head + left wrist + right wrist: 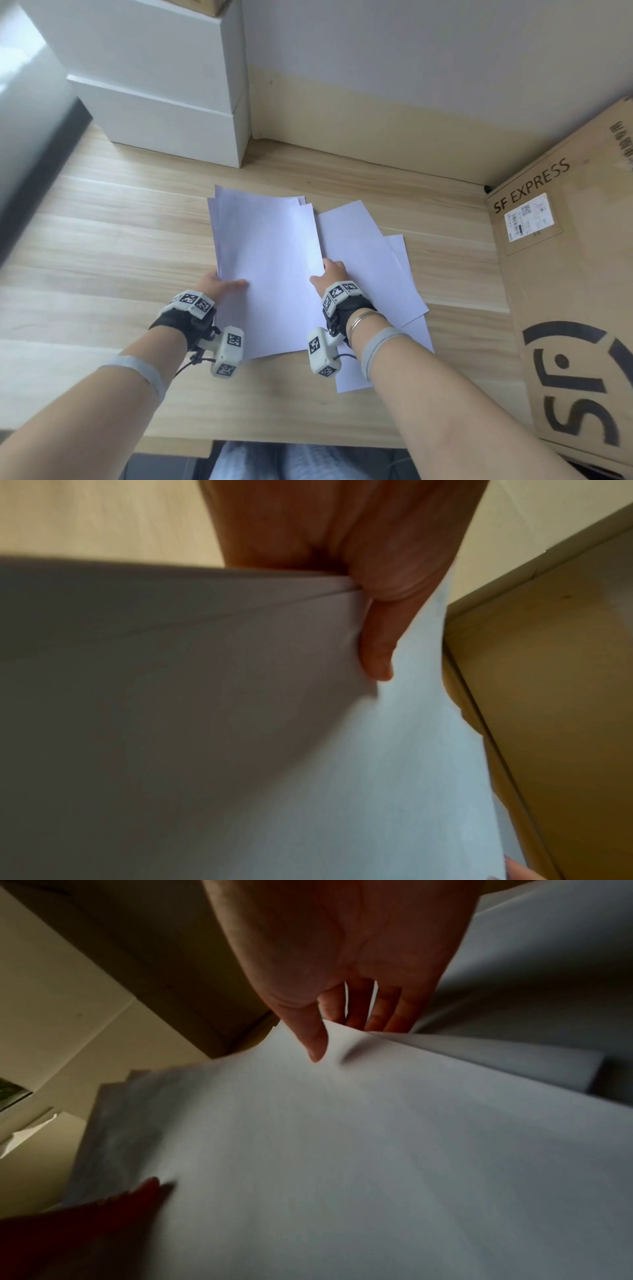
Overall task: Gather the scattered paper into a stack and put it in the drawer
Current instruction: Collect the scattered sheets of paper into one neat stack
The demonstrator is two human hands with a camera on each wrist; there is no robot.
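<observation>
A loose stack of white paper (270, 267) lies in the middle of the wooden desk (109, 246), its sheets slightly fanned at the far end. My left hand (219, 286) pinches the stack's left edge, thumb on top (377, 653) and fingers beneath. My right hand (330, 277) holds the stack's right edge, thumb (315, 1039) on top, fingers (377, 1010) tucked under it. Two more white sheets (373, 270) lie skewed on the desk to the right, partly under the stack and under my right forearm. No drawer shows in any view.
White boxes (164, 85) are stacked at the desk's back left. A large cardboard SF Express box (565, 291) stands along the right side, close to the loose sheets. The wall runs behind. My lap (291, 460) shows below the desk's front edge.
</observation>
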